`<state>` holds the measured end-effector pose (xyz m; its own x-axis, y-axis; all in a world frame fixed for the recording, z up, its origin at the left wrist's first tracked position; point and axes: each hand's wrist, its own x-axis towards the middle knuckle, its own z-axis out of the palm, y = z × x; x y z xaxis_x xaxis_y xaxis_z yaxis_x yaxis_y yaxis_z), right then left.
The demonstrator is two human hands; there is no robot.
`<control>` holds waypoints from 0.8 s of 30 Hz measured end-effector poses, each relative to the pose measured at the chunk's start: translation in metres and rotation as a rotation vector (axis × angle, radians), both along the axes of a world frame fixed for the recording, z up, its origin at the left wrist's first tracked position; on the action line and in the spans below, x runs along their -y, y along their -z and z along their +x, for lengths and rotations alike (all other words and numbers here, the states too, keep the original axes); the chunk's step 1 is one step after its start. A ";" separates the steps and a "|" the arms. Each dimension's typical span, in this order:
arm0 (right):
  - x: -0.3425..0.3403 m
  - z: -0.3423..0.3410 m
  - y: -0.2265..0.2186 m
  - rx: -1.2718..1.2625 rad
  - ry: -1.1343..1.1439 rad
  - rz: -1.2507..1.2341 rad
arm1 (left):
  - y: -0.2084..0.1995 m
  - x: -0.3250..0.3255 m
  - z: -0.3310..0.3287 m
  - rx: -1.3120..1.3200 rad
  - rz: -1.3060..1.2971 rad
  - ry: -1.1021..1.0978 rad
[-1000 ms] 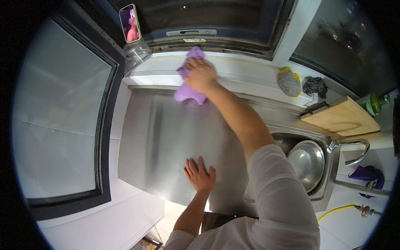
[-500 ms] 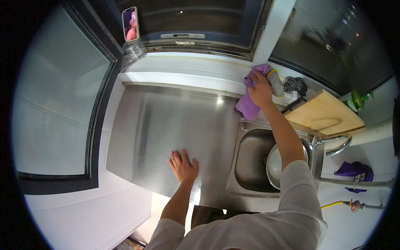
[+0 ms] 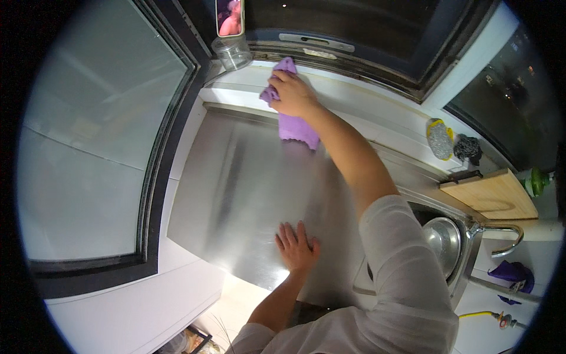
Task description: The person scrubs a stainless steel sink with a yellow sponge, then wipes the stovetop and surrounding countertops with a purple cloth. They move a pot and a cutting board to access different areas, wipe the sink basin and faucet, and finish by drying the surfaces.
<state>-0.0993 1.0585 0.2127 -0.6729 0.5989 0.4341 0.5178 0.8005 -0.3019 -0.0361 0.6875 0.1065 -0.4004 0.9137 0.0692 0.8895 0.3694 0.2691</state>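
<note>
A purple cloth (image 3: 298, 129) is bunched under my right hand (image 3: 293, 94), whose fingers are closed on it against the white window sill (image 3: 365, 106). Its lower end hangs over the sill's edge onto the steel countertop (image 3: 247, 171). My left hand (image 3: 298, 248) lies flat on the counter near its front edge, fingers spread, holding nothing. Just left of the cloth, a clear jar (image 3: 232, 53) stands on the sill with a phone (image 3: 230, 17) propped above it.
Right along the sill sit a grey-and-yellow scrubbing sponge (image 3: 440, 139) and a dark wire scourer (image 3: 467, 149). A wooden cutting board (image 3: 495, 194) leans behind the sink, which holds a metal bowl (image 3: 443, 245). A chrome faucet (image 3: 507, 230) arches beside it. An open window sash (image 3: 106, 147) juts in at left.
My right hand has slid the purple cloth leftward along the sill, from beside the sponge to near the jar. My left hand stays flat on the counter. The view has shifted.
</note>
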 end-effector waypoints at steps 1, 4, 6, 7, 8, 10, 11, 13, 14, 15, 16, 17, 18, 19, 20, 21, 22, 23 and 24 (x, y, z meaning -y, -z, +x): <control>-0.003 -0.022 0.002 -0.036 -0.017 -0.025 | -0.003 0.000 -0.002 -0.009 -0.029 0.005; -0.009 -0.063 0.000 -0.090 -0.010 -0.084 | -0.008 -0.002 -0.003 0.036 -0.047 0.022; -0.006 -0.084 -0.002 -0.071 0.034 -0.123 | -0.010 -0.002 -0.005 0.050 -0.084 0.024; 0.003 -0.096 0.001 -0.098 0.129 -0.100 | -0.002 0.001 -0.007 0.047 -0.068 0.018; 0.013 -0.106 0.002 -0.076 0.207 -0.059 | -0.001 0.000 -0.007 0.044 -0.050 0.013; 0.025 -0.122 0.006 -0.032 0.373 0.029 | -0.001 -0.001 -0.007 0.075 -0.021 0.005; 0.026 -0.127 0.012 -0.109 0.381 0.125 | -0.003 -0.001 -0.006 0.089 -0.009 0.007; 0.029 -0.135 0.014 -0.140 0.266 0.057 | -0.004 -0.001 -0.006 0.106 0.012 -0.001; 0.033 -0.136 0.013 -0.155 0.205 0.022 | -0.005 0.000 -0.006 0.108 0.022 -0.010; 0.034 -0.135 0.010 -0.195 0.115 -0.029 | -0.005 0.001 -0.006 0.111 0.031 -0.016; 0.030 -0.133 0.022 -0.258 0.012 -0.306 | -0.006 0.000 -0.003 0.091 0.016 0.001; 0.014 -0.125 0.048 -0.326 -0.064 -0.573 | -0.008 -0.004 0.004 0.076 0.005 0.048; 0.005 -0.117 0.062 -0.395 -0.169 -0.844 | -0.010 -0.007 0.007 0.058 -0.009 0.069; 0.046 -0.117 0.043 -0.385 -0.237 -0.941 | -0.011 -0.001 -0.002 0.087 -0.028 0.000; 0.091 -0.096 0.016 -0.377 -0.287 -1.022 | -0.013 0.004 -0.007 0.079 -0.033 -0.042; 0.103 -0.066 0.011 -0.437 -0.286 -1.004 | -0.014 0.003 -0.004 0.075 -0.024 -0.030; 0.109 -0.034 0.010 -0.500 -0.271 -0.988 | -0.013 0.001 0.001 0.075 -0.023 -0.006; 0.119 -0.003 0.008 -0.569 -0.272 -1.003 | -0.010 0.001 0.004 0.067 0.022 0.000; 0.127 0.029 0.004 -0.641 -0.271 -1.016 | -0.006 0.000 0.005 0.032 0.022 -0.012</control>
